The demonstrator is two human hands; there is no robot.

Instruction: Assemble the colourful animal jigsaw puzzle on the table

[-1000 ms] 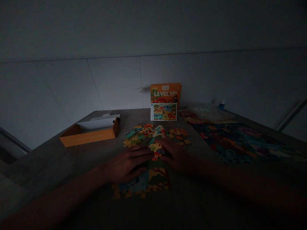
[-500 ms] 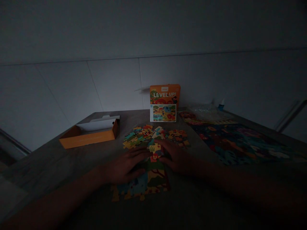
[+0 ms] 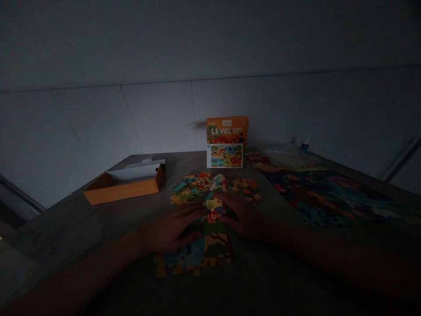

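Both my hands rest at a partly joined jigsaw puzzle (image 3: 217,250) with a blue elephant and a tree. My left hand (image 3: 171,226) lies over its upper left part, fingers stretched out and apart, tips reaching the left edge of a yellow and red puzzle piece (image 3: 213,215). From the right, my right hand (image 3: 245,215) has its index finger at the top of the pieces there and its thumb at their right side. Dim light blurs the exact contact. Just beyond my fingers lie loose puzzle pieces (image 3: 189,188) in a heap.
An open orange box tray (image 3: 121,193) is at the left. An orange "LEVEL UP!" box (image 3: 226,127) stands against the wall, a picture card (image 3: 226,156) leaning before it. At right are a dark finished puzzle (image 3: 332,197), clear plastic (image 3: 279,151) and a blue-based bottle (image 3: 305,146).
The whole view has shifted very slightly. Both hands stay in nearly the same place over the puzzle, and the pieces show no clear movement.
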